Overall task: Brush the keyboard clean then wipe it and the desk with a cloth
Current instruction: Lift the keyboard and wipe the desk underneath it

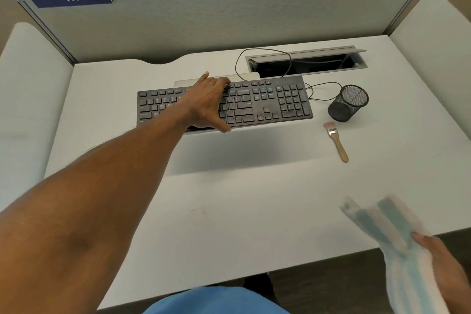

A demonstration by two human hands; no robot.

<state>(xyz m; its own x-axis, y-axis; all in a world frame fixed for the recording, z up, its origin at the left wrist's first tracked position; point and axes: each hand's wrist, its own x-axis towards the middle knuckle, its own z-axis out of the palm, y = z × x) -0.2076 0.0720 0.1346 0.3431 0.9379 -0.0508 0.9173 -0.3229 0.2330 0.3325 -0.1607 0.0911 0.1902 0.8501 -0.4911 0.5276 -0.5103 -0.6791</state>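
The left grip (206, 102) clasps the keyboard (267, 104) at the far middle of the worktop (229, 211), fingers over its far edge. The right grip (438, 257) holds the cloth (390, 227) over the near right edge. The brush (336, 141) lies right of the keyboard, with bare worktop between.

We see left hand (206, 102) spanning black keyboard (267, 102), thumb on near edge, fingers hooked over far edge. Keyboard seems raised off white desk (229, 211), shadow under it. Mesh cup (348, 103) at keyboard's 3 o'clock, brush (336, 140) at its 4 o'clock, bristles toward 11. Right hand (438, 257), at our 5 o'clock, grips blurred blue-white cloth (387, 222).
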